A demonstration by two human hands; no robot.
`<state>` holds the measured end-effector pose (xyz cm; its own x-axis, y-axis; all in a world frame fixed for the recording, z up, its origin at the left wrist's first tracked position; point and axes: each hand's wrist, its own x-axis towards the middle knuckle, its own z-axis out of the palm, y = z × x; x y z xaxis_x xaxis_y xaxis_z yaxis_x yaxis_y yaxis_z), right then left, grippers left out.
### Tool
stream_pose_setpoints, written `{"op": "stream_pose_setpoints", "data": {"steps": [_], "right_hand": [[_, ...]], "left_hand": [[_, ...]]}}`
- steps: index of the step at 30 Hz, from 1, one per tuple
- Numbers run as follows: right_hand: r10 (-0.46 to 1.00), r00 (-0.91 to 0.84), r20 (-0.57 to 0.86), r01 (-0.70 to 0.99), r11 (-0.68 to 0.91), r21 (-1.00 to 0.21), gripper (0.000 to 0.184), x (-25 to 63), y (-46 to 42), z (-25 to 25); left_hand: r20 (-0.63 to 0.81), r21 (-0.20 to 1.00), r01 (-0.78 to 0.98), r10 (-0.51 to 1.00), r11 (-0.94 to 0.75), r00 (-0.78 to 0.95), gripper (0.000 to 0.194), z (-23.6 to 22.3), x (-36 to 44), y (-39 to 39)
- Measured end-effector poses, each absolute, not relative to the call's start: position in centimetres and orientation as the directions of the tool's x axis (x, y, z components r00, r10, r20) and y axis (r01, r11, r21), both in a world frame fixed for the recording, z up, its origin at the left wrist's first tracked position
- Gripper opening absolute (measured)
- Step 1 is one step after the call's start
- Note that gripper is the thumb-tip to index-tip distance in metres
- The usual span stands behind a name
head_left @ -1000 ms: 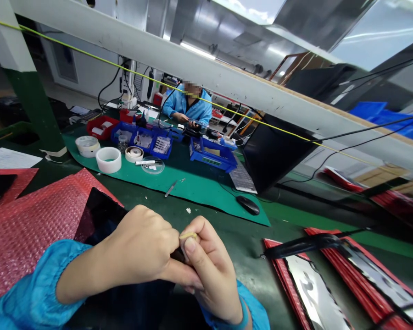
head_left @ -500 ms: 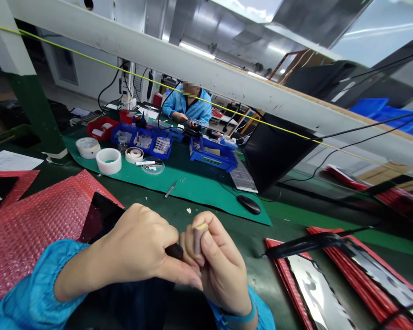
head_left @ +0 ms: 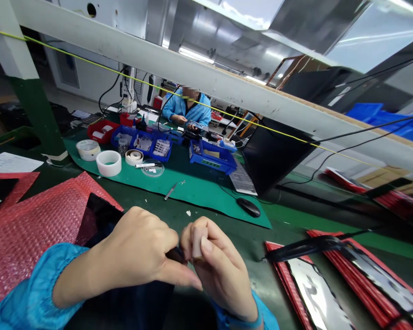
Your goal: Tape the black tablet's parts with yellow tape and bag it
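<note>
My right hand (head_left: 223,270) is closed, pinching a small grey-beige strip (head_left: 198,241) between thumb and fingers; a bit of yellow shows at its lower edge. Beside it on the left, my left hand (head_left: 134,256) is curled with the thumb stretched toward the right hand. Something dark (head_left: 175,254) shows at the left fingers, its kind hidden. Both hands are over a dark glossy panel (head_left: 98,217), which lies partly on red bubble wrap (head_left: 44,229).
Tape rolls (head_left: 109,163), blue bins (head_left: 215,158) and tweezers (head_left: 170,191) rest on a green mat (head_left: 199,199) with a mouse (head_left: 248,207). At right, metal plates (head_left: 313,286) lie on red wrap, near a black cable (head_left: 303,247). A co-worker (head_left: 189,110) sits opposite.
The strip in my right hand has turned: its yellow edge was at the top and now shows at the bottom. My left hand has hardly moved.
</note>
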<state>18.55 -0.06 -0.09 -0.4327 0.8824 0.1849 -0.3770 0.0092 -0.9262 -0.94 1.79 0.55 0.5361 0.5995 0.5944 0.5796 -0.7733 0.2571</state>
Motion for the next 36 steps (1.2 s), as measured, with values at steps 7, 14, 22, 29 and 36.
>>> {"op": "stream_pose_setpoints", "data": {"steps": [7,14,22,29,36], "right_hand": [[0.911,-0.38,0.16,-0.274,0.054,-0.96,0.029,17.7,-1.0,-0.9],[0.938,-0.305,0.166,-0.457,0.009,-0.889,0.028,15.7,-1.6,-1.4],[0.899,-0.42,0.124,-0.488,-0.108,-0.866,0.03,16.2,-0.8,-1.0],[0.848,-0.51,0.147,-0.463,-0.126,-0.877,0.034,17.1,0.1,-1.3],[0.924,-0.373,0.081,-0.425,-0.093,-0.9,0.039,16.0,-0.4,-1.2]], "left_hand": [[0.601,0.272,0.576,0.604,-0.771,0.524,0.074,0.6,-0.8,1.6],[0.617,0.208,0.605,0.583,-0.769,0.529,0.072,0.6,-0.9,1.6],[0.638,0.157,0.601,0.545,-0.784,0.544,0.079,0.4,-1.1,1.6],[0.619,0.23,0.556,0.561,-0.799,0.551,0.083,0.5,-1.1,1.9],[0.654,0.145,0.588,0.523,-0.796,0.547,0.085,0.4,-0.8,1.7]]}}
